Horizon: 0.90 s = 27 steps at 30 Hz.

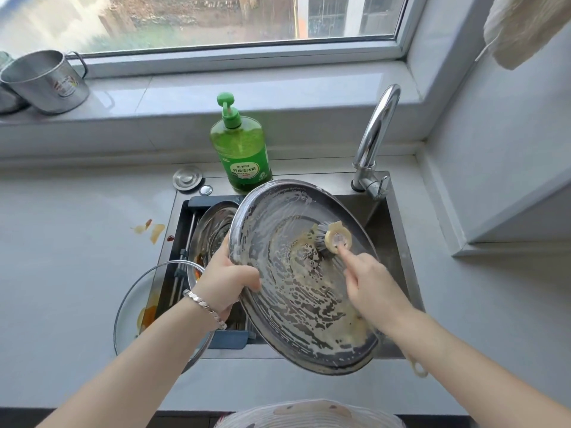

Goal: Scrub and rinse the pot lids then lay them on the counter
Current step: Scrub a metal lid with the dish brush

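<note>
1. The big steel lid (296, 291) is dead centre of the frame, held tilted over the sink (391, 220). Its inner side faces up and is smeared all over with foamy suds.
2. The left hand (230, 281) grips the lid's left rim, thumb on the sudsy inside and fingers curled round the back. There's a bracelet (204, 307) on that wrist.
3. The right hand (370, 282) holds a scrub brush (332, 239). It's closed round the handle, with the index finger stretched out onto the back of the brush head. The bristles are pressed against the lid just right of its middle.
4. A glass lid (133, 304) sits lower left, half on the counter (61, 257) and half over the sink's edge, with orange grease on it.
5. Behind the big lid, in the left part of the sink, there's another round steel piece (213, 230). Can't tell if it's a lid or a steamer tray.
6. A green dish soap bottle (241, 149) stands at the back edge of the sink, upper centre. The faucet (374, 134) is to its right.
7. A metal mug (43, 81) is on the windowsill, upper left.
8. A few food scraps (153, 231) lie on the counter left of the sink.
</note>
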{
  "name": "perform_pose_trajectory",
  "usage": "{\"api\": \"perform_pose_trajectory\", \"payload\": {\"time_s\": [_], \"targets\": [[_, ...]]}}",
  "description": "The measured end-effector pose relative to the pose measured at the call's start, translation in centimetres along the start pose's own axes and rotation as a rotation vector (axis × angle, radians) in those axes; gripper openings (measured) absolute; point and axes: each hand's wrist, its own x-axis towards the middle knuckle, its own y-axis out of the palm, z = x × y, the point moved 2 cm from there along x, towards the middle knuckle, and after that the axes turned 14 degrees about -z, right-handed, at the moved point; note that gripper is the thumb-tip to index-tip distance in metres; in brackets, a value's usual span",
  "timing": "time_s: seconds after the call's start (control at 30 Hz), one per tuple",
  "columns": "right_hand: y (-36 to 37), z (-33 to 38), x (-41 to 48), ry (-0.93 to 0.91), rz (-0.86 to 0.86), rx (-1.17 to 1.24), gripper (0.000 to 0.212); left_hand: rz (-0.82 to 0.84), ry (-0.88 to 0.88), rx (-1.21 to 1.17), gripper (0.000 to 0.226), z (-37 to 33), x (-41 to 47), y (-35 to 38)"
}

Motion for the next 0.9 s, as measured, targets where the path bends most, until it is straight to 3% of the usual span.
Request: {"api": "perform_pose_trajectory", "payload": {"time_s": [0.1, 0.23, 0.33, 0.5, 0.63, 0.77, 0.9], "targets": [[1.0, 0.5, -1.3, -0.144, 0.204, 0.013, 0.050, -0.002, 0.009, -0.024, 0.072, 0.0, -0.3, 0.0], [-1.1, -1.0, 1.1, 0.187, 0.041, 0.261, 0.034, 0.021, 0.015, -0.053, 0.070, -0.3, -0.8, -0.2], [-2.5, -0.8, 1.9, 0.122, 0.066, 0.221, 0.018, 0.012, 0.020, -0.066, 0.071, -0.5, -0.7, -0.4], [-4.2, -0.1, 2.7, 0.022, 0.102, 0.117, 0.045, 0.007, 0.027, -0.002, 0.073, -0.1, -0.2, -0.1], [-5.4, -0.2, 3.0, 0.080, 0.129, 0.220, 0.027, 0.008, 0.034, 0.036, 0.072, 0.3, 0.2, -0.3], [-5.8, -1.4, 3.3, 0.068, 0.092, 0.059, 0.018, 0.008, 0.037, 0.047, 0.071, 0.4, 0.3, -0.5], [-5.2, -1.4, 2.8, 0.060, 0.014, 0.082, 0.047, 0.019, 0.037, 0.025, 0.073, 0.4, 0.3, -0.4]]}}
